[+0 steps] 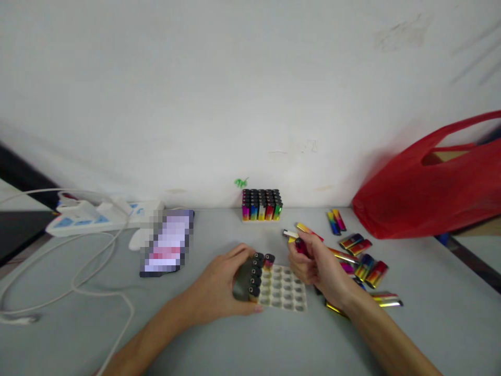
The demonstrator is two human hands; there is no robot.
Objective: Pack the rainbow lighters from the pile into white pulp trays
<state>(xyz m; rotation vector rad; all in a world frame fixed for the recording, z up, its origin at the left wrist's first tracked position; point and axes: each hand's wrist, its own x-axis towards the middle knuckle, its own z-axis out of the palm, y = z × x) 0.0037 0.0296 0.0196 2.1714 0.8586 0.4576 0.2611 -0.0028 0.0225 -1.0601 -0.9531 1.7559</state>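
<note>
A white tray with round holes (287, 292) lies on the table before me. Lighters (255, 274) with black tops stand upright along its left side, and one more lighter (268, 261) starts the second column at the back. My left hand (219, 284) grips the tray's left end, thumb at the front edge and fingers at the back. Just right of the tray, my right hand (315, 261) is closed around a lighter (300, 245), whose dark reddish end shows past the fingers. Beneath and beyond this hand lie loose lighters (364, 267) in metallic rainbow colours, some partly hidden.
A full block of upright lighters (262, 204) stands against the wall. To the right rests a red bag (422, 193). On the left are a phone (168, 243), a white power strip (102, 216) and a looping white cable (76, 287).
</note>
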